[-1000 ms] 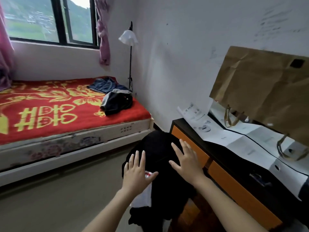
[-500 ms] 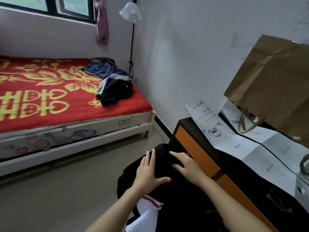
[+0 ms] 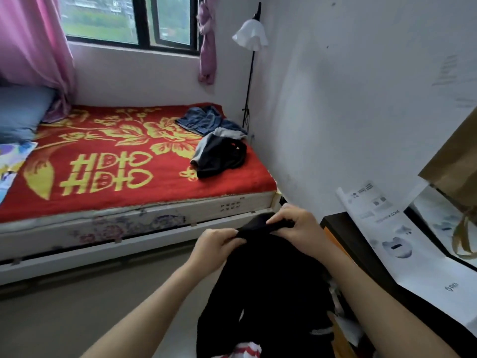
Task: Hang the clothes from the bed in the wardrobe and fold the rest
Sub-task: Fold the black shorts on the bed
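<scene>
Bedroom, red bed (image 3: 129, 161) behind; hands no longer flat, left hand (image 3: 214, 244) and right hand (image 3: 296, 228) pinching black garment (image 3: 271, 280).

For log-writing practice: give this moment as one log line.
holding: black garment | left hand: pinches top edge | right hand: pinches top edge | bed: jeans, dark clothes

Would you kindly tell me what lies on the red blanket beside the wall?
A crumpled denim garment and a dark grey-trimmed garment overlapping its near edge; anything beneath them is covered.
</scene>
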A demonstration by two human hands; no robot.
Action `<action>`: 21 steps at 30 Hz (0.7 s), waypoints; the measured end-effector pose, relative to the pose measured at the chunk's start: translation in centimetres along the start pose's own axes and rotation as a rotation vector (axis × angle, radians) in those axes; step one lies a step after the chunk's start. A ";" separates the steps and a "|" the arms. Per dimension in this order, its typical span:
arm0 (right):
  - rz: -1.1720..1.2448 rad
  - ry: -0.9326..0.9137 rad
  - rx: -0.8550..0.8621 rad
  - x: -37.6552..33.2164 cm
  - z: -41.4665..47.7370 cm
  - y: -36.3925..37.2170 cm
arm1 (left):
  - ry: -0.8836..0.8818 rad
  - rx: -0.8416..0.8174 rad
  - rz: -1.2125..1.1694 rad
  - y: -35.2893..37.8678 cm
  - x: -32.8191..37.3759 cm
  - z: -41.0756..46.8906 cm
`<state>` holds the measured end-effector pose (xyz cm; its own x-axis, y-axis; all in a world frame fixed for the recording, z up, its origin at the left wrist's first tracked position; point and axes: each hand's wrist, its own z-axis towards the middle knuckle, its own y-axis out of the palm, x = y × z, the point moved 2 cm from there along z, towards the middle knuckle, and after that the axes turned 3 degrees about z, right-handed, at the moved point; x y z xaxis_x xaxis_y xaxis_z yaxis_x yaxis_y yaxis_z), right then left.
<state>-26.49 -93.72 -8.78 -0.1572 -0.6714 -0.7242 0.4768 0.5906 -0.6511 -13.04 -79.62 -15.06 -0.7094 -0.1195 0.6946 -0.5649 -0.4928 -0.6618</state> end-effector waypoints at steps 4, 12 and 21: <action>0.087 -0.097 0.081 -3.1 7.7 3.3 | -0.043 0.205 0.141 -7.5 -2.8 2.7; 0.141 -0.232 -0.060 -9.7 20.5 16.7 | -0.178 0.385 0.341 -19.9 -14.7 1.2; 0.181 -0.353 -0.220 -19.8 32.2 32.1 | -0.391 0.593 0.367 -34.6 -27.5 -2.3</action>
<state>19.73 -75.87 -8.02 0.2342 -0.6379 -0.7336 0.2683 0.7677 -0.5819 25.04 -57.32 -11.89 -0.5453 -0.6027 0.5826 0.0724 -0.7263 -0.6836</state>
